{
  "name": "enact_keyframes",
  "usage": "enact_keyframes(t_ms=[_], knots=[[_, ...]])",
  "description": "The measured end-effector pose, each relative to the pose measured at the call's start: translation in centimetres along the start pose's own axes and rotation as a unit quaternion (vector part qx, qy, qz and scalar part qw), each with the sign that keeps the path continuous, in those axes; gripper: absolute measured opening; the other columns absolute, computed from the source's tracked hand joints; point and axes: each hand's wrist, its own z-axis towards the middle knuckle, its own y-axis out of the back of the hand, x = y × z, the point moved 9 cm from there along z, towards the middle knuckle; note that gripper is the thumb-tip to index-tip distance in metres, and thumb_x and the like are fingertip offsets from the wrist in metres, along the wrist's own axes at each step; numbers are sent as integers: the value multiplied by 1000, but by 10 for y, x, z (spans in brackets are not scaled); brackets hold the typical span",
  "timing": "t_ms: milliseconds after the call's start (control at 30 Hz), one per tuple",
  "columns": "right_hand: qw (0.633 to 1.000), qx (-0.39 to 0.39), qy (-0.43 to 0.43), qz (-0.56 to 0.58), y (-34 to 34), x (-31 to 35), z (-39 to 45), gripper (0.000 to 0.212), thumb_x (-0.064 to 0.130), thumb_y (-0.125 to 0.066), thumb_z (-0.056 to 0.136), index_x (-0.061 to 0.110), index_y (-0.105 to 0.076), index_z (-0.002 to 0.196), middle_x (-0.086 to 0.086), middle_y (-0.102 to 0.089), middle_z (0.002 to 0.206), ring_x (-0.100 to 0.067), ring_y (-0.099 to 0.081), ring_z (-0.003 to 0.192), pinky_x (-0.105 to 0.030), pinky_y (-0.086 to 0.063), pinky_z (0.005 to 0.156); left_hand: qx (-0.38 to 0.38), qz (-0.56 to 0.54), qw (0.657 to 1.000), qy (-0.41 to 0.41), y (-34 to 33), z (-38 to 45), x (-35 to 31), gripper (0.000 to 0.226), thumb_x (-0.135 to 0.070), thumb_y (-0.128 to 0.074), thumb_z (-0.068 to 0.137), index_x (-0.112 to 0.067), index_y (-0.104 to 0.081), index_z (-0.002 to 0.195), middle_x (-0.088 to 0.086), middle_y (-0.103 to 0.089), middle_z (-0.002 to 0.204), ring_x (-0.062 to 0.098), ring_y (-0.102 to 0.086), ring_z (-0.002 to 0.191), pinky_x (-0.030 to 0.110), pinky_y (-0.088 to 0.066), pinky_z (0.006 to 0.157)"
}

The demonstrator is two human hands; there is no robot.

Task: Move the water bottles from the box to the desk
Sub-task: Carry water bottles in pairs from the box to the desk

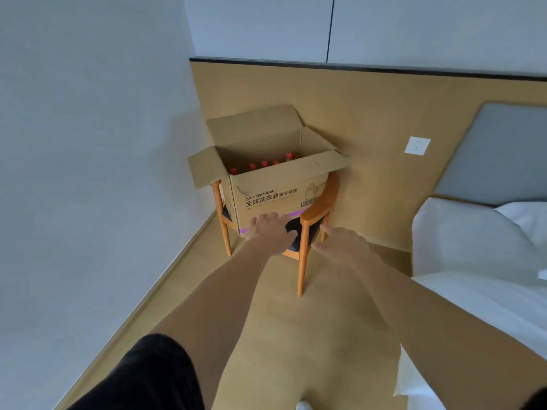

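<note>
Brown corrugated cardboard box, flaps folded open, sits on the dark seat of an orange wooden chair pushed into the room's corner, and the red-capped water bottles stand inside it along its rear left side, only their caps showing. Both arms stretch toward it: the left hand and the right hand have relaxed, spread fingers and hold nothing, short of the box's rim. This looks like the opening reach; next, a hand must rise over the front wall and close round a bottle neck. No desk is in view.
</note>
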Motion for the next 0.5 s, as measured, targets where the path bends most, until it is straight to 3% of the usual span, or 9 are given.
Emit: enact_keyframes(t_ms=[200, 500], knots=[[998, -47, -44, 25, 65, -69, 68, 64, 63, -47, 93, 32, -37, 148, -3, -56, 141, -30, -50, 131, -50, -41, 103, -16, -5, 998, -65, 22, 108, -74, 50, -51, -42, 101, -33, -41, 148, 3, -46, 151, 30, -39, 140, 51, -28, 116], [986, -97, -125, 56, 129, -174, 120, 59, 55, -48, 98, 30, -36, 150, -5, -56, 137, -28, -52, 126, -46, -45, 102, -8, 2, 987, -158, 30, 229, -183, 52, -51, -40, 100, -33, -39, 149, 4, -47, 151, 31, -41, 139, 52, -29, 115]])
